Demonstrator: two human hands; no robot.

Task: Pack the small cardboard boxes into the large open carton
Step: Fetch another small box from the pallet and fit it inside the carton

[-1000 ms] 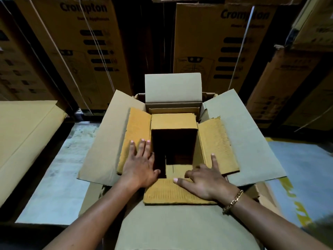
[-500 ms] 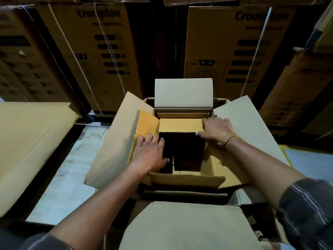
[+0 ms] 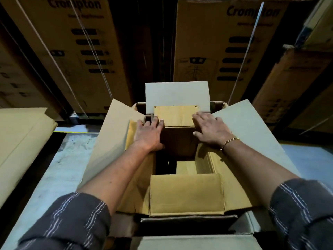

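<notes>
Hands are laid flat, fingers spread, on a small box that sits inside the carton (image 3: 255, 134). The left hand (image 3: 148, 135) is pressed palm-down on the left side flap (image 3: 130, 134) of the box (image 3: 185, 193), its fingertips (image 3: 160, 122) reaching the left edge of the far flap (image 3: 176, 115). The right hand (image 3: 210, 131) is spread over the right side flap, of which only a part (image 3: 232, 186) is seen below the forearm, with the fingers touching the right edge of that far flap. Nothing is gripped by either hand; both are open and bear down on cardboard. A bracelet (image 3: 229, 142) is worn on the right wrist, and striped sleeves (image 3: 72, 222) are pushed up both forearms.

The box is open at the top: its near flap (image 3: 186, 193) is tilted toward the camera, its far flap is raised against the carton's upright rear flap (image 3: 177, 94), and a dark interior is shown between them. The carton's own side flaps are folded outward, left (image 3: 111, 141) and right. The carton is stood on a pale floor (image 3: 59, 168). Behind it, tall printed cartons (image 3: 225, 51) bound with straps are stacked, and a plain brown carton (image 3: 21, 145) is seen at the left.
</notes>
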